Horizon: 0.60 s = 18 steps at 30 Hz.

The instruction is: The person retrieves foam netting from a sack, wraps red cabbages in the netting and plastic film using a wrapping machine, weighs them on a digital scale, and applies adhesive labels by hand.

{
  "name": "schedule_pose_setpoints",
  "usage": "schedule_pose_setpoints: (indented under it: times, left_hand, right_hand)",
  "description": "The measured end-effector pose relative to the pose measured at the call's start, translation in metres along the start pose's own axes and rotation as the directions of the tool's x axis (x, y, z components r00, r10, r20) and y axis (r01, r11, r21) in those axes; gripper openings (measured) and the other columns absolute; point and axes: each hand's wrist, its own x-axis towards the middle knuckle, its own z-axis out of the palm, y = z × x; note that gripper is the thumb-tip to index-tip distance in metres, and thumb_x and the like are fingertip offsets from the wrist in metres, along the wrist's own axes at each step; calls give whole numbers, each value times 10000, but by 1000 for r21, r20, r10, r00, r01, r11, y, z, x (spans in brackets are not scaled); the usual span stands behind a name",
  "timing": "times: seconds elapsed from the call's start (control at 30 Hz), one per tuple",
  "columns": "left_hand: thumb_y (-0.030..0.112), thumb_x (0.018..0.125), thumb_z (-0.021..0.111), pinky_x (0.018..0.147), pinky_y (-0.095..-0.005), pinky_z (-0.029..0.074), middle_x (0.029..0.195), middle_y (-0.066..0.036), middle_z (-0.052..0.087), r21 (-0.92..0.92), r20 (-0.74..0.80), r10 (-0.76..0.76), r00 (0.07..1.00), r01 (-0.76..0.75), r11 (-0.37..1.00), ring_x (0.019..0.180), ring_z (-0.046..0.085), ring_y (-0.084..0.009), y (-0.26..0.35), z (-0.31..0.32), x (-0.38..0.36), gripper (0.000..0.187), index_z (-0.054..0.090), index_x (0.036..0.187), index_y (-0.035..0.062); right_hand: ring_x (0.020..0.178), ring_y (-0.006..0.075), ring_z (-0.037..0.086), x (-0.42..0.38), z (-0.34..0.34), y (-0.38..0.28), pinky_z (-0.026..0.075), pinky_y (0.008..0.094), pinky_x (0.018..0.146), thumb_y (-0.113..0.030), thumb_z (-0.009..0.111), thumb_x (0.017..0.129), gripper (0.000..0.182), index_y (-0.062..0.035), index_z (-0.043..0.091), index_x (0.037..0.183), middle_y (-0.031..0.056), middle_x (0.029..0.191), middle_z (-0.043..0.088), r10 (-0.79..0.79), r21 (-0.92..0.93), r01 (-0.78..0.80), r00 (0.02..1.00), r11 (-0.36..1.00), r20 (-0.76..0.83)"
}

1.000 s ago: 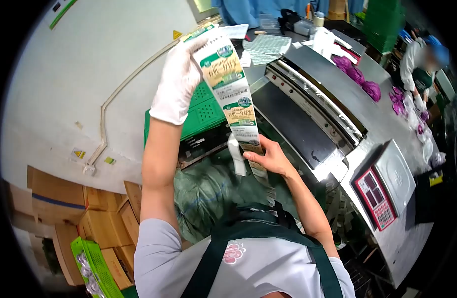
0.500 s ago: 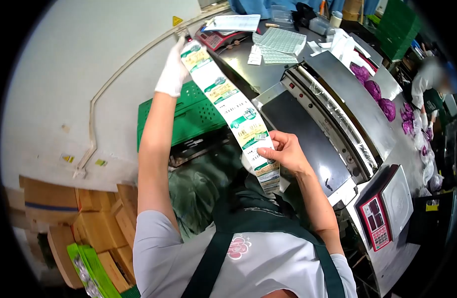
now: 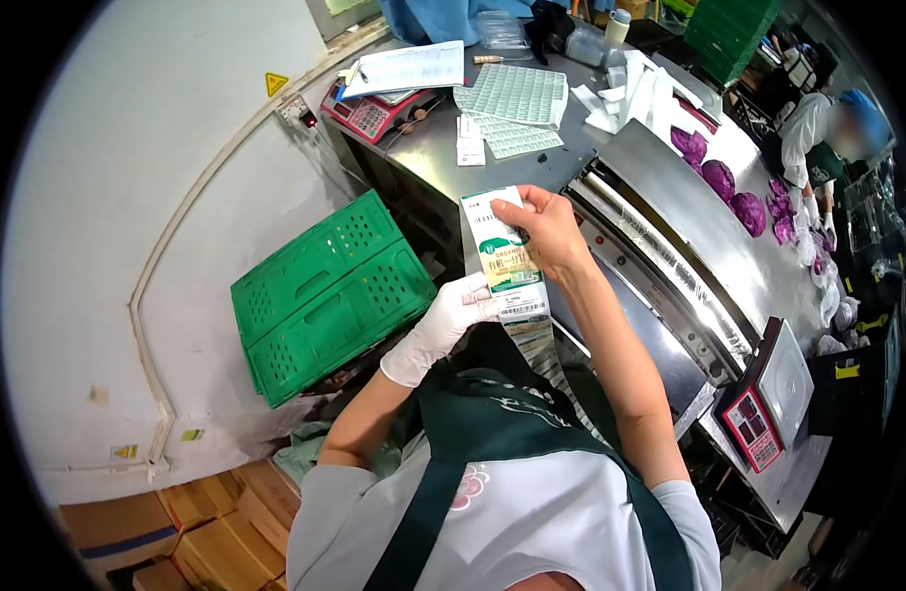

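A green crate [image 3: 325,295] leans by the wall at left, and a steel desk [image 3: 492,172] with sticker sheets [image 3: 512,94] stretches behind. Between them, the gloved left hand [image 3: 443,325] pinches the label strip [image 3: 507,261] low down, while the bare right hand [image 3: 549,231] grips its top edge, with the sealing machine [image 3: 670,286] at right.

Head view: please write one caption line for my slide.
Gloved left hand and bare right hand hold a label strip beside a sealing machine.
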Motion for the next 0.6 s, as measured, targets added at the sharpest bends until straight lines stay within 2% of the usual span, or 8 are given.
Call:
schedule_pose_setpoints:
  times: [0.1,0.17,0.27,0.37,0.4,0.5,0.53,0.6]
  left_hand:
    - [22,840,515,809,-284,475,1063,-110,579,-30,-74,-1,997,-1,1000,947,578,-174,5,-7,8,338,461,1162,-66]
    - [-11,831,507,758,-277,503,1039,-116,592,-40,-163,19,986,-26,999,900,604,-181,10,-12,14,328,469,1152,-68]
    - [-16,827,507,743,-292,522,1043,-120,590,-40,-280,79,957,-94,995,899,608,-185,22,-27,26,339,470,1161,-60]
    - [27,832,511,694,-274,534,1022,-118,597,-31,-398,100,912,-122,992,870,619,-176,40,-44,35,347,476,1170,-42]
    - [41,832,508,679,-263,534,1010,-112,600,11,-439,126,889,-135,991,854,622,-166,43,-50,38,353,474,1175,-38]
    - [15,824,484,672,-250,531,1002,-99,602,33,-516,128,847,-129,991,837,625,-157,54,-58,41,362,476,1183,-31]
    - [13,820,483,677,-248,529,999,-97,602,35,-522,130,843,-131,991,832,625,-154,54,-63,43,362,480,1179,-34]
    - [23,822,489,683,-256,522,990,-89,606,21,-533,142,834,-155,988,825,625,-150,55,-68,45,352,487,1169,-38]
  right_hand:
    - [657,114,596,19,3,4,514,257,611,-49,641,771,223,57,546,944,88,798,624,33,41,-31,998,999,-50]
    - [663,111,598,28,-3,10,508,247,605,-137,621,811,263,56,539,969,90,818,621,22,-18,-22,999,1000,-35]
    - [769,131,602,29,-13,17,490,264,673,-419,501,866,489,36,521,1043,93,889,614,155,-74,-147,980,986,126]
    - [837,145,586,17,-35,36,466,289,754,-464,483,859,533,12,515,1097,88,946,604,308,-129,-287,932,949,193]
    - [900,143,569,15,-47,49,457,280,773,-462,493,853,547,4,501,1138,85,1010,591,319,-219,-281,934,934,163]
    - [928,134,551,-15,-44,45,448,261,792,-386,559,834,514,19,497,1144,70,1031,579,299,-113,-278,913,954,278]
    - [917,124,553,-20,-44,47,451,254,791,-331,590,821,493,32,497,1141,73,1038,576,247,-147,-213,925,966,287]
    - [869,113,576,-34,-45,43,457,236,775,-172,637,789,412,44,509,1115,75,996,603,275,-127,-248,920,960,279]
